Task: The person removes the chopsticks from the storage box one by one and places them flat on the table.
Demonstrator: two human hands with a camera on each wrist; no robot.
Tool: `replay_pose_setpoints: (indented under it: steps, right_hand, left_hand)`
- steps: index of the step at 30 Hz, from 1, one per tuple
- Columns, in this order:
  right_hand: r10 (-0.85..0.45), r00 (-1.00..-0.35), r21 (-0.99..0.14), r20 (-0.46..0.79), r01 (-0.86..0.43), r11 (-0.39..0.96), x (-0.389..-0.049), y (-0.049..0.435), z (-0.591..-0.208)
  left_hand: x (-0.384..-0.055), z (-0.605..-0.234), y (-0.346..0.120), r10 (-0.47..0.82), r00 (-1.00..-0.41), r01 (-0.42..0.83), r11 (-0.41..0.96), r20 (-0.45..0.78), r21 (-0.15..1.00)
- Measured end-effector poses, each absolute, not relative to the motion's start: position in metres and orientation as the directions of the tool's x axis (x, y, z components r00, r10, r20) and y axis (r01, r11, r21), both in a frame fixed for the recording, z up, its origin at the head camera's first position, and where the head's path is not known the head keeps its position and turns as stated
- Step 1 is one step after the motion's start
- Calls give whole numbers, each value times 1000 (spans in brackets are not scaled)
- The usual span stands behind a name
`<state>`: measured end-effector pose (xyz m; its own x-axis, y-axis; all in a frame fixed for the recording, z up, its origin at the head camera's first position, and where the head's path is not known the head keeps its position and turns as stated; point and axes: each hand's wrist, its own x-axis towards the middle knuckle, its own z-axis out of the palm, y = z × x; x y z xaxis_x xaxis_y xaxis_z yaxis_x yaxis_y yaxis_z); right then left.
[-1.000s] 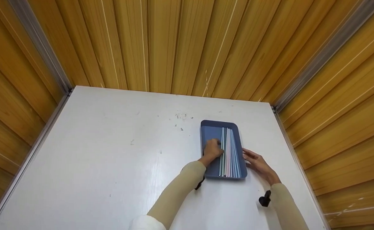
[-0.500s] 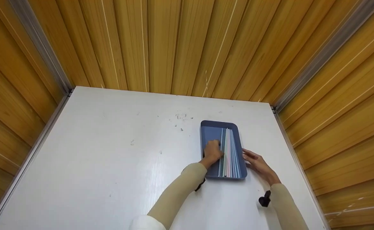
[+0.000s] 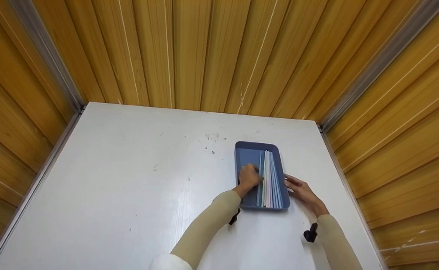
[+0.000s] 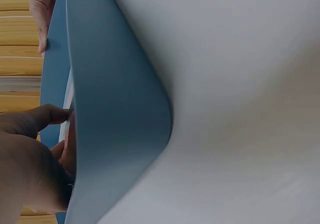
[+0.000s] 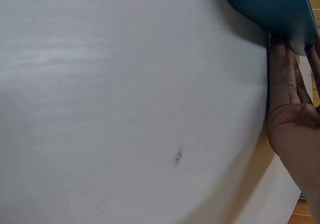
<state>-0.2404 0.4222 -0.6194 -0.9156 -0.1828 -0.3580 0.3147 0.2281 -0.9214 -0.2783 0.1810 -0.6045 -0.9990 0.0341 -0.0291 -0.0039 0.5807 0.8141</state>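
Observation:
A blue rectangular tray (image 3: 248, 153) stands on the white table. Several long, thin straws (image 3: 268, 180) in pale blue, pink, white and green lie lengthwise in it, crowded toward its right side. My left hand (image 3: 250, 175) reaches over the left wall into the tray. Its thumb and curled fingers pinch at the leftmost straws, a blue and a green one; the hand covers part of them. In the left wrist view the thumb (image 4: 52, 115) shows just inside the tray wall. With fingers extended, my right hand (image 3: 303, 193) rests against the tray's outer right side.
The white table (image 3: 129, 168) carries small dark marks near its back. Yellow wood-patterned panels (image 3: 189, 56) rise behind it and at both sides, with grey metal rails (image 3: 50, 52) at the corners. Black wrist devices (image 3: 310, 233) show at both sleeves.
The leftmost straws have spread slightly apart under my left hand, the blue one shifting a little left. The right hand and the tray stay in place.

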Motion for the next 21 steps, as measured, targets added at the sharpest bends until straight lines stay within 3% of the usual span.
replay_pose_setpoints:
  steps: [9,21]
  right_hand:
    - [-170,-913,-914,-371,327,241,-240,421,-619]
    - [-176,-916,-920,-360,317,231,-240,421,-619]
  left_hand:
    - [-277,-586,174,93,-993,-18,476,-71,879]
    - [-272,-551,142,237,-967,-65,142,-98,988]
